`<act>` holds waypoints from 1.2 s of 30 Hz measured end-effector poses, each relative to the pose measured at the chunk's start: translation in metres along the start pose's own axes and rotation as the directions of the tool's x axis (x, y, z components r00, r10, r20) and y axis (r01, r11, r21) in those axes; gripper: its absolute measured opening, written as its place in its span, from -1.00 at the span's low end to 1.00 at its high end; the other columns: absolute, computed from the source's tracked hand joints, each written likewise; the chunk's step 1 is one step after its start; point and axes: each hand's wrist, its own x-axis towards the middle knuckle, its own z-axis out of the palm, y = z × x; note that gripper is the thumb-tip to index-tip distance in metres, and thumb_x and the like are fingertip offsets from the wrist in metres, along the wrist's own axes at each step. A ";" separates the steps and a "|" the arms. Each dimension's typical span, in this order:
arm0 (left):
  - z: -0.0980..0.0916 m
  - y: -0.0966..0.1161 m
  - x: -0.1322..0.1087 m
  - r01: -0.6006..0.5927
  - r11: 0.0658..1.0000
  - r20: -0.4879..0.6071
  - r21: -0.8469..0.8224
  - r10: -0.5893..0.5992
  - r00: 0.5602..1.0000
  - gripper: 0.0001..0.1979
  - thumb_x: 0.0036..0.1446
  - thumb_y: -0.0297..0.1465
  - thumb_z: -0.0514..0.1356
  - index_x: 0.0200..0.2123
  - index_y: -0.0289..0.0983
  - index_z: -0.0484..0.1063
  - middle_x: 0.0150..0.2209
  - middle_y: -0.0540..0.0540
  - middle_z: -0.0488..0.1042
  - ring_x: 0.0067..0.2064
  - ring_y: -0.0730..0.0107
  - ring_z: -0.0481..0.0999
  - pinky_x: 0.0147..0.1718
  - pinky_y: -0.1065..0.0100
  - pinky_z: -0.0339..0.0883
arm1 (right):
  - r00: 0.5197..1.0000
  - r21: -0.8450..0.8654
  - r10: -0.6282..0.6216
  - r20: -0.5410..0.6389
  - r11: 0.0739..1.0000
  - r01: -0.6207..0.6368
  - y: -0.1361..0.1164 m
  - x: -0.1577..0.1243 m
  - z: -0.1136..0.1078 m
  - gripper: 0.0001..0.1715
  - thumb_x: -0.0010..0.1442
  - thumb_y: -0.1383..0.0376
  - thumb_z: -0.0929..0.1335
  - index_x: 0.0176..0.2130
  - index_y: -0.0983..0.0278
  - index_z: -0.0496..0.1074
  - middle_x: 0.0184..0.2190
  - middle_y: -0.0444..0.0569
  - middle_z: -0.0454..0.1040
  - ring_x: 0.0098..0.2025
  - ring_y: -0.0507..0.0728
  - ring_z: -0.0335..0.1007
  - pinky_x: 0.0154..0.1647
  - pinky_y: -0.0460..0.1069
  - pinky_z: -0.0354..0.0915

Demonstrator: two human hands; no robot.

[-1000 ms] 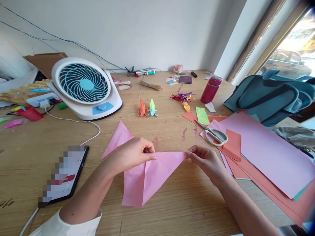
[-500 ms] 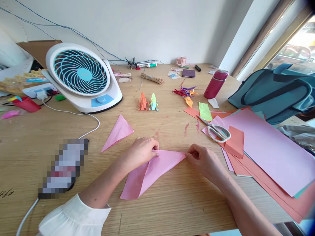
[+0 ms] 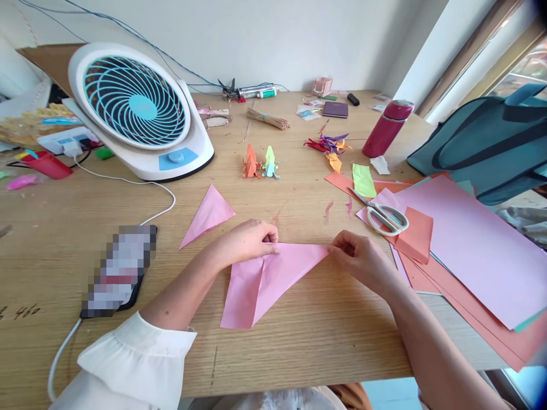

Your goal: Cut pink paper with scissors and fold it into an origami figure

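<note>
A sheet of pink folding paper point(image 3: 277, 279), partly folded, lies in front of me with a flap spread to the right. My left hand point(image 3: 250, 242) pinches its upper edge between thumb and fingers; the forearm covers part of the sheet's left side. At the far right corner, the fingertips of my right hand point(image 3: 352, 253) are closed on the paper's tip. Beyond my left hand rests a separate folded pink paper triangle point(image 3: 209, 213), touched by neither hand.
Scissors point(image 3: 387, 219) lie on stacked coloured paper point(image 3: 482, 245) at right. Two origami figures point(image 3: 251, 162) stand farther back. A fan point(image 3: 143, 108), a phone point(image 3: 122, 270) with its cable, a red flask point(image 3: 388, 130) and a teal bag point(image 3: 482, 142) surround the work area.
The view has tilted down slightly, so everything sits higher in the picture. Both hands keep their hold on the pink paper, whose lower left part looks somewhat more spread.
</note>
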 end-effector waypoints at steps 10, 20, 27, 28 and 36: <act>0.022 -0.008 0.013 0.002 1.000 -0.118 -0.007 -0.003 0.993 -0.88 0.02 -0.39 0.25 -0.52 -0.25 0.40 -0.40 -0.01 0.50 -0.34 0.37 0.43 -0.42 0.37 0.10 | 0.997 -0.225 -0.046 -0.058 0.974 0.032 0.001 -0.001 0.006 -0.89 0.09 0.30 0.29 -0.47 0.22 0.29 -0.47 -0.10 0.41 -0.45 0.07 0.26 -0.46 -0.06 0.06; 0.031 -0.013 0.008 -0.136 0.988 -0.234 0.070 0.149 0.961 -0.91 0.10 -0.44 0.21 -0.28 -0.23 0.38 -0.17 -0.07 0.40 -0.08 0.25 0.41 -0.14 0.31 0.24 | 1.000 -0.228 -0.006 -0.027 0.974 0.000 -0.002 0.000 0.003 -0.93 0.11 0.36 0.29 -0.41 0.21 0.27 -0.46 -0.13 0.41 -0.43 0.08 0.29 -0.45 -0.07 0.07; 0.046 -0.011 0.007 -0.383 0.920 -0.164 0.078 0.391 0.906 -0.66 0.22 -0.63 -0.02 -0.12 -0.18 0.43 -0.14 -0.06 0.37 -0.12 0.39 0.44 -0.11 0.35 0.28 | 0.994 -0.176 -0.104 -0.028 0.980 0.097 0.001 0.000 0.004 -0.88 0.11 0.44 0.28 -0.38 0.23 0.35 -0.40 -0.11 0.38 -0.42 0.05 0.27 -0.41 -0.07 0.11; 0.046 -0.010 0.006 -0.397 0.913 -0.159 0.091 0.407 0.900 -0.66 0.24 -0.63 -0.04 -0.14 -0.20 0.45 -0.16 -0.06 0.38 -0.16 0.40 0.45 -0.13 0.36 0.28 | 0.988 -0.164 -0.149 -0.032 0.976 0.142 0.001 -0.001 0.006 -0.85 0.12 0.47 0.27 -0.38 0.24 0.35 -0.37 -0.10 0.38 -0.41 0.05 0.28 -0.40 -0.07 0.12; 0.043 0.002 -0.012 -0.410 0.890 -0.101 0.199 0.435 0.895 -0.68 0.30 -0.60 -0.04 -0.20 -0.25 0.50 -0.22 -0.06 0.43 -0.25 0.40 0.45 -0.28 0.39 0.26 | 0.851 -0.209 -0.524 0.034 0.829 0.518 0.005 -0.003 0.011 -0.68 0.24 0.57 0.17 -0.30 0.28 0.39 -0.31 0.01 0.42 -0.24 0.12 0.32 -0.21 -0.02 0.23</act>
